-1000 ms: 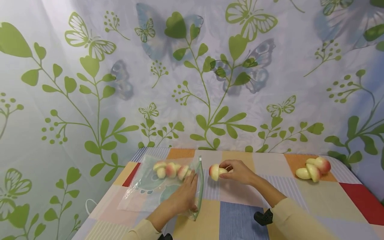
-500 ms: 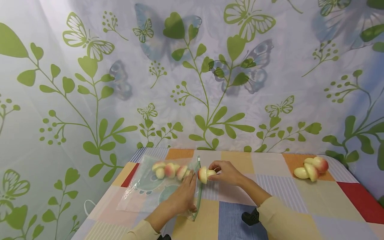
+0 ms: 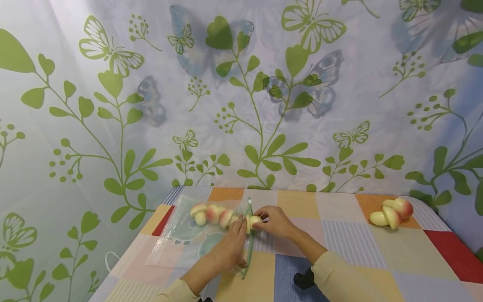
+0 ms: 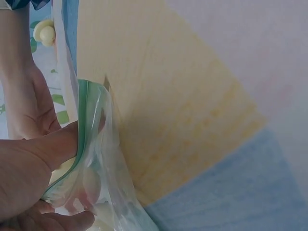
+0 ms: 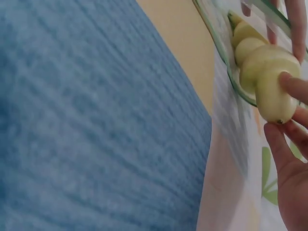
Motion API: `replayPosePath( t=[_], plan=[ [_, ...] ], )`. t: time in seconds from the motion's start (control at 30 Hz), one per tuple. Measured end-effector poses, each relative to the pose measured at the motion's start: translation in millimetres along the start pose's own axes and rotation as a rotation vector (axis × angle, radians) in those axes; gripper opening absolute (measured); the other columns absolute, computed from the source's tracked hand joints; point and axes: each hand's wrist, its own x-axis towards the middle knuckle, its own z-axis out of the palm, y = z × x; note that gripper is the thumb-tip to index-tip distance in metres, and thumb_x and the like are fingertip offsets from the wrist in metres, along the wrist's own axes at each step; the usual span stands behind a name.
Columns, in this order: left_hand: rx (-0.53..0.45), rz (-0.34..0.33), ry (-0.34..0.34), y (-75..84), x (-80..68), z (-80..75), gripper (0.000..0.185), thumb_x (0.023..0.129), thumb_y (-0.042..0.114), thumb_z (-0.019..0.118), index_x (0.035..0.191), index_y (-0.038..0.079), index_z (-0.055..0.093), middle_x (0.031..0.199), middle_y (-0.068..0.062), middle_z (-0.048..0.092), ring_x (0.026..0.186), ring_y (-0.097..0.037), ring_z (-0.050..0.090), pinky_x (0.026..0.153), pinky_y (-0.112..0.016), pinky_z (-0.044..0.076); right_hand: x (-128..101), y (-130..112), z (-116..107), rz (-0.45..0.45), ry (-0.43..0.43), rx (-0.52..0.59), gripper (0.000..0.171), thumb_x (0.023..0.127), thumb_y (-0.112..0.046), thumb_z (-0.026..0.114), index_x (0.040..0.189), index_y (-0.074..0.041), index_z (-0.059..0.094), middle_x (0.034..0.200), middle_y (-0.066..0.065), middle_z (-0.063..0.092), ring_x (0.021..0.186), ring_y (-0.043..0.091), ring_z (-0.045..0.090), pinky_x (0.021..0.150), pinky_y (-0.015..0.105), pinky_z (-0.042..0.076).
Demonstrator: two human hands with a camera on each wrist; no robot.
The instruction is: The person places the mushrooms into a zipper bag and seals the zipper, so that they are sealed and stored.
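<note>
While touching clear bag [image 3: 171, 251] with left hand [image 3: 230, 247] straight-fingered, pinches mushroom [image 3: 254, 222] by stem in right hand [image 3: 276, 223] at bag's mouth, with three more mushrooms [image 3: 212, 214] inside bag, mushroom pair [image 3: 393, 215] well to its right.

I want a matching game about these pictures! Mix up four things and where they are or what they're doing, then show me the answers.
1. Clear plastic bag with green edge
2. Bare left hand
3. Bare right hand
4. Pair of red-and-cream mushroom shapes

A. Grips a cream-stemmed mushroom shape
B. Lies on the patchwork-patterned table's right side
C. Contains three similar mushroom shapes
D. Touches the bag's mouth

Pairs: 1-C, 2-D, 3-A, 4-B
</note>
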Motion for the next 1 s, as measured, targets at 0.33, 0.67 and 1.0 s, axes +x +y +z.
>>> replayPosePath(
  t=[0.33,0.67,1.0],
  plan=[
    [0.027,0.012,-0.001,0.4,-0.8,-1.0,0.125,0.061,0.022,0.102,0.153,-0.017,0.026,0.161,-0.036,0.021,0.142,-0.051,0.036,0.111,-0.047,0.043,-4.1,0.0,1.7,0.009,-0.036,0.046,0.031,0.088,-0.003,0.076,0.118,0.005,0.072,0.115,0.014,0.066,0.099,0.029,0.071,0.080,0.030,0.060],
    [0.035,0.013,-0.012,1.2,-1.9,-2.2,0.126,0.063,0.024,0.100,0.154,-0.016,0.024,0.162,-0.036,0.017,0.147,-0.049,0.029,0.114,-0.045,0.039,1.2,2.9,11.0,0.087,0.000,0.133,0.024,0.090,-0.006,0.080,0.112,-0.005,0.071,0.112,0.006,0.071,0.106,0.031,0.070,0.085,0.032,0.060],
    [0.122,0.051,-0.005,0.8,-2.3,-0.5,0.125,0.064,0.032,0.098,0.154,-0.016,0.025,0.163,-0.035,0.018,0.150,-0.047,0.024,0.118,-0.043,0.032,7.1,6.9,18.7,0.085,0.036,0.161,0.025,0.091,-0.010,0.080,0.113,-0.001,0.073,0.112,0.010,0.073,0.103,0.033,0.072,0.080,0.036,0.061]
  ],
)
